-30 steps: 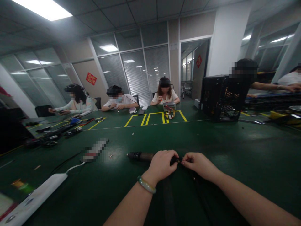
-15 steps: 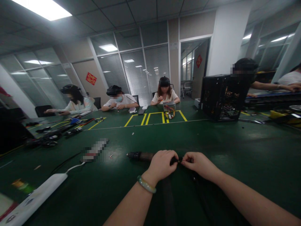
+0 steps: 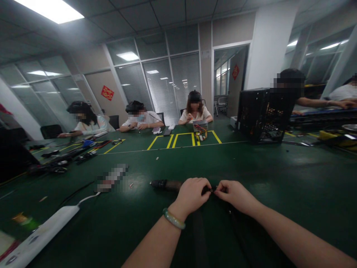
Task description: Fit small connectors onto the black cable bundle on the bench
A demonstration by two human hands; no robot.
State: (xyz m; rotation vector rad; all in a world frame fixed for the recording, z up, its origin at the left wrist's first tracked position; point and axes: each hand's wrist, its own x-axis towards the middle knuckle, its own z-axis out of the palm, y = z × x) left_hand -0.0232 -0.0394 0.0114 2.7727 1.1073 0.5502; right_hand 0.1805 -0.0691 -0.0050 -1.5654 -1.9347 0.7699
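Observation:
A dark, rod-shaped electric screwdriver [image 3: 173, 185] lies sideways on the green table, its black ribbed collar and small metal tip pointing left. My left hand [image 3: 192, 197], with a bracelet on the wrist, covers the rear of the tool and is closed on its black end. Close beside it, my right hand [image 3: 234, 193] is pinched at a small dark piece by that end; the fingers hide what this is. Below the right hand a dark cord [image 3: 235, 227] runs toward me, and a dark strip [image 3: 200, 238] lies under the left wrist.
A white power strip [image 3: 47, 238] lies at lower left, beside a green bottle-like item [image 3: 26, 221]. Cables and parts [image 3: 61, 163] are heaped farther left. A black computer case [image 3: 259, 115] stands at right. Several people sit across the table, one behind a power supply [image 3: 200, 125].
My hands stay almost in place, with only a slight shift of the fingers at the tool's end. Across the table, the person at far left has moved slightly.

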